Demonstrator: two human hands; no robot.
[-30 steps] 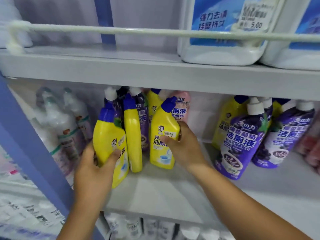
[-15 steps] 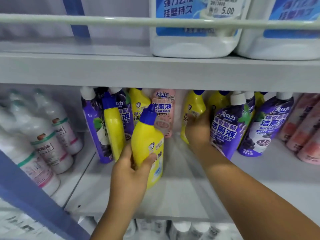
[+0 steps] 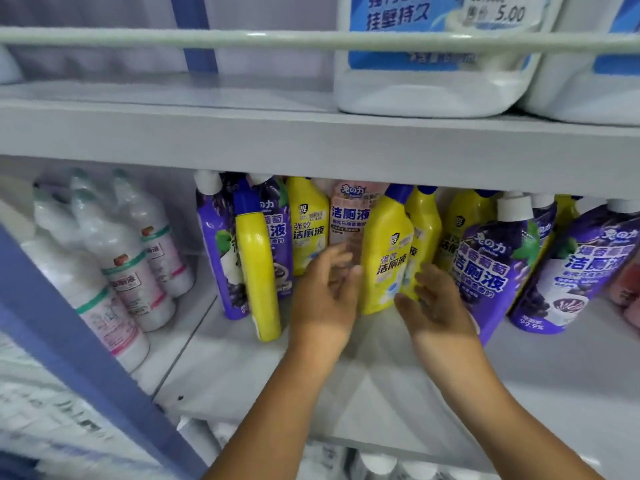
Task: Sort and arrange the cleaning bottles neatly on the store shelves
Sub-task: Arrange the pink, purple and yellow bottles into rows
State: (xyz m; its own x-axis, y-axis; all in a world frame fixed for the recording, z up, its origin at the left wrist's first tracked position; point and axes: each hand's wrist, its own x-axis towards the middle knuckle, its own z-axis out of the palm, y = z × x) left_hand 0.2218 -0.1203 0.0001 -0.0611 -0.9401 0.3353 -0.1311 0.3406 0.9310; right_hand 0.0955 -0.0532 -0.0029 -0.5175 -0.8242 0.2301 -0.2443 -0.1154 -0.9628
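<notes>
A yellow bottle with a blue cap (image 3: pixel 386 254) stands on the middle shelf (image 3: pixel 277 368) between my two hands. My left hand (image 3: pixel 325 299) is open just left of it, fingers spread, the thumb near its side. My right hand (image 3: pixel 436 299) is open at its lower right, fingertips touching its base. Another yellow bottle (image 3: pixel 424 233) stands right behind it. A narrow yellow bottle (image 3: pixel 259 271) leans at the left in front of purple bottles (image 3: pixel 218 258). A pink bottle (image 3: pixel 349 216) and a further yellow bottle (image 3: pixel 308 226) stand at the back.
White bottles (image 3: pixel 121 268) fill the bay to the left, past a blue upright (image 3: pixel 69 341). Purple bottles (image 3: pixel 491 271) lean at the right. Large white jugs (image 3: pixel 433 91) sit on the upper shelf behind a rail (image 3: pixel 207 38). More bottles show on the shelf below.
My left hand carried the yellow bottle to the right, set it beside the other yellow one and let go. My right hand came off the back bottle to the front bottle's base.
</notes>
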